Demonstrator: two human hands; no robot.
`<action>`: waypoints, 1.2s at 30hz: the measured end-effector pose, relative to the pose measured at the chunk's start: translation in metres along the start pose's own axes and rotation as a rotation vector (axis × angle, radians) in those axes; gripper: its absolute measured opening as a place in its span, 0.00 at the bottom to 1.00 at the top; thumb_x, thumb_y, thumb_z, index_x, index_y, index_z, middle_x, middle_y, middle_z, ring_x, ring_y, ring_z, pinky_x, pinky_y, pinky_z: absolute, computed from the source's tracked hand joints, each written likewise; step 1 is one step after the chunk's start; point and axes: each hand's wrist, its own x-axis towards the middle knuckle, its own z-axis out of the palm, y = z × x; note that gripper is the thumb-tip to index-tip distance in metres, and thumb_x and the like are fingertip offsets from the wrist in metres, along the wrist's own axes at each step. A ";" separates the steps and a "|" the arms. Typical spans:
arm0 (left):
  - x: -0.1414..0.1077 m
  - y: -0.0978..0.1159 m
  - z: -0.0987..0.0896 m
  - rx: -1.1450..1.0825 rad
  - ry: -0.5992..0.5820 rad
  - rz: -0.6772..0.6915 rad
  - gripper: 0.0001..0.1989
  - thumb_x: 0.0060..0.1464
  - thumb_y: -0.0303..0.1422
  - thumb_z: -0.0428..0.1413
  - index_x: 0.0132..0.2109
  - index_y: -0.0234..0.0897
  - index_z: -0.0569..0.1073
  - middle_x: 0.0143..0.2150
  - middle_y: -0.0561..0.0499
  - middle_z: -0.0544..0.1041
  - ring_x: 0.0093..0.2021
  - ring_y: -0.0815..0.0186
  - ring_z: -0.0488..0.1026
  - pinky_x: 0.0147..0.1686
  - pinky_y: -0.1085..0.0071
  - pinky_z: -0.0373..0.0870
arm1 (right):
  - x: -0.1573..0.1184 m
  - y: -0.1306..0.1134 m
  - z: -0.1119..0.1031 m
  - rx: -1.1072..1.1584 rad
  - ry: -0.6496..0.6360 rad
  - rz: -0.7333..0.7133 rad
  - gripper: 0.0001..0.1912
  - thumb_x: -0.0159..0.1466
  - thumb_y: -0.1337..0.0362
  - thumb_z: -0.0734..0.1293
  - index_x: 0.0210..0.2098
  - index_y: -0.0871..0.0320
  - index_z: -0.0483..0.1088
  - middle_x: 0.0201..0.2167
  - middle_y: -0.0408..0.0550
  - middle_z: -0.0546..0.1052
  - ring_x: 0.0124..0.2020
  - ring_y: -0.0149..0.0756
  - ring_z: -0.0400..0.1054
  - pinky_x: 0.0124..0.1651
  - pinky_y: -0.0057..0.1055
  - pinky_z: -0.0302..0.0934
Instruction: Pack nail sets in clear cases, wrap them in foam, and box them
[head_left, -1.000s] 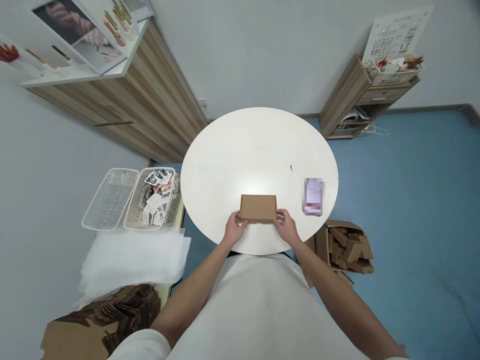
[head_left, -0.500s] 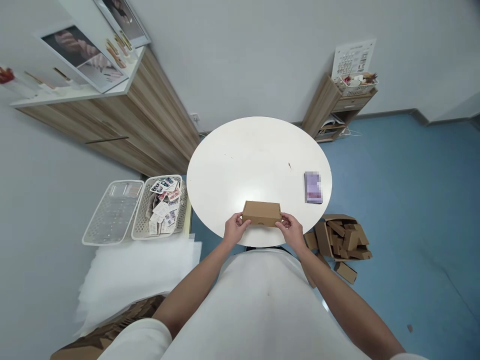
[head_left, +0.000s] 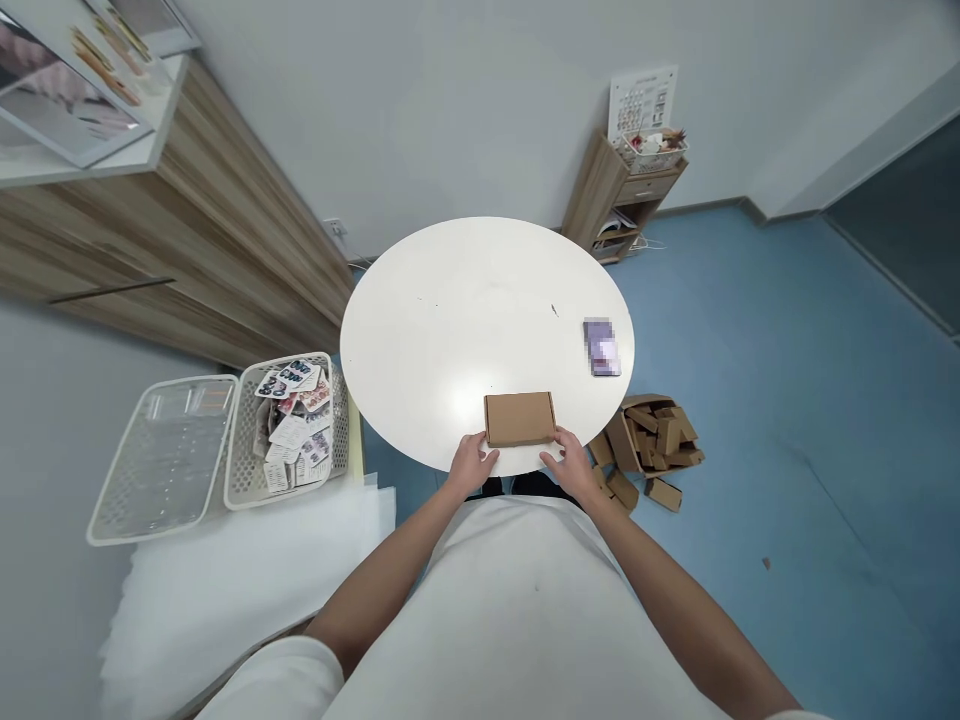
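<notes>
A closed brown cardboard box (head_left: pixel 520 419) lies flat near the front edge of the white oval table (head_left: pixel 480 270). At its near left corner is my left hand (head_left: pixel 471 466), thumb spread from the fingers and fingertips by the box's side. My right hand (head_left: pixel 570 467) is at the near right corner, its thumb also apart and its fingertips at the box's edge. Neither hand is wrapped round the box. Toward the right side of the table lies a purple item (head_left: pixel 602 347), blurred by pixels.
To the left stands a white basket (head_left: pixel 341 425) full of printed cards, beside an open clear-bottomed basket (head_left: pixel 161 455). White sheets (head_left: pixel 247 580) lie below them. A carton (head_left: pixel 622 440) of small brown boxes sits on the floor at right. A wooden cabinet (head_left: pixel 247 220) borders the left.
The box, tilted between both hands before, now lies flat on the table. My fingers have loosened and the thumbs have come off its front. The view has shifted to the right.
</notes>
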 end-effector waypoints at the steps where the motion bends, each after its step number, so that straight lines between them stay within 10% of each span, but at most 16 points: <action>1: 0.002 0.000 -0.002 0.013 -0.003 -0.009 0.25 0.50 0.39 0.51 0.55 0.35 0.61 0.52 0.41 0.64 0.36 0.66 0.71 0.40 0.69 0.65 | 0.000 0.001 -0.002 -0.007 0.001 0.018 0.21 0.54 0.59 0.62 0.47 0.53 0.62 0.53 0.50 0.62 0.48 0.39 0.62 0.45 0.37 0.61; 10: 0.024 0.016 -0.011 0.084 -0.050 -0.047 0.34 0.49 0.43 0.52 0.60 0.36 0.52 0.53 0.39 0.64 0.51 0.56 0.64 0.45 0.64 0.61 | 0.034 -0.009 -0.030 0.174 -0.062 0.331 0.33 0.53 0.49 0.63 0.55 0.52 0.54 0.46 0.51 0.68 0.24 0.29 0.68 0.32 0.31 0.62; 23: 0.028 0.033 0.001 -0.045 0.035 -0.020 0.29 0.46 0.31 0.54 0.57 0.40 0.59 0.44 0.44 0.71 0.33 0.65 0.71 0.36 0.68 0.66 | 0.042 0.001 -0.020 0.426 -0.147 0.336 0.33 0.51 0.56 0.66 0.55 0.52 0.55 0.45 0.50 0.69 0.30 0.32 0.69 0.32 0.30 0.65; 29: 0.023 0.096 0.051 0.090 -0.097 0.047 0.31 0.49 0.39 0.51 0.60 0.42 0.53 0.45 0.45 0.68 0.26 0.70 0.70 0.34 0.66 0.68 | 0.032 0.047 -0.098 0.169 0.029 0.224 0.28 0.52 0.53 0.65 0.51 0.51 0.62 0.36 0.47 0.73 0.36 0.39 0.67 0.33 0.32 0.61; 36: 0.047 0.194 0.167 0.272 -0.299 0.350 0.32 0.48 0.36 0.53 0.60 0.43 0.53 0.44 0.47 0.66 0.31 0.67 0.67 0.37 0.64 0.69 | -0.020 0.135 -0.196 0.212 0.289 0.403 0.25 0.52 0.53 0.64 0.48 0.53 0.64 0.37 0.47 0.69 0.28 0.32 0.64 0.35 0.34 0.61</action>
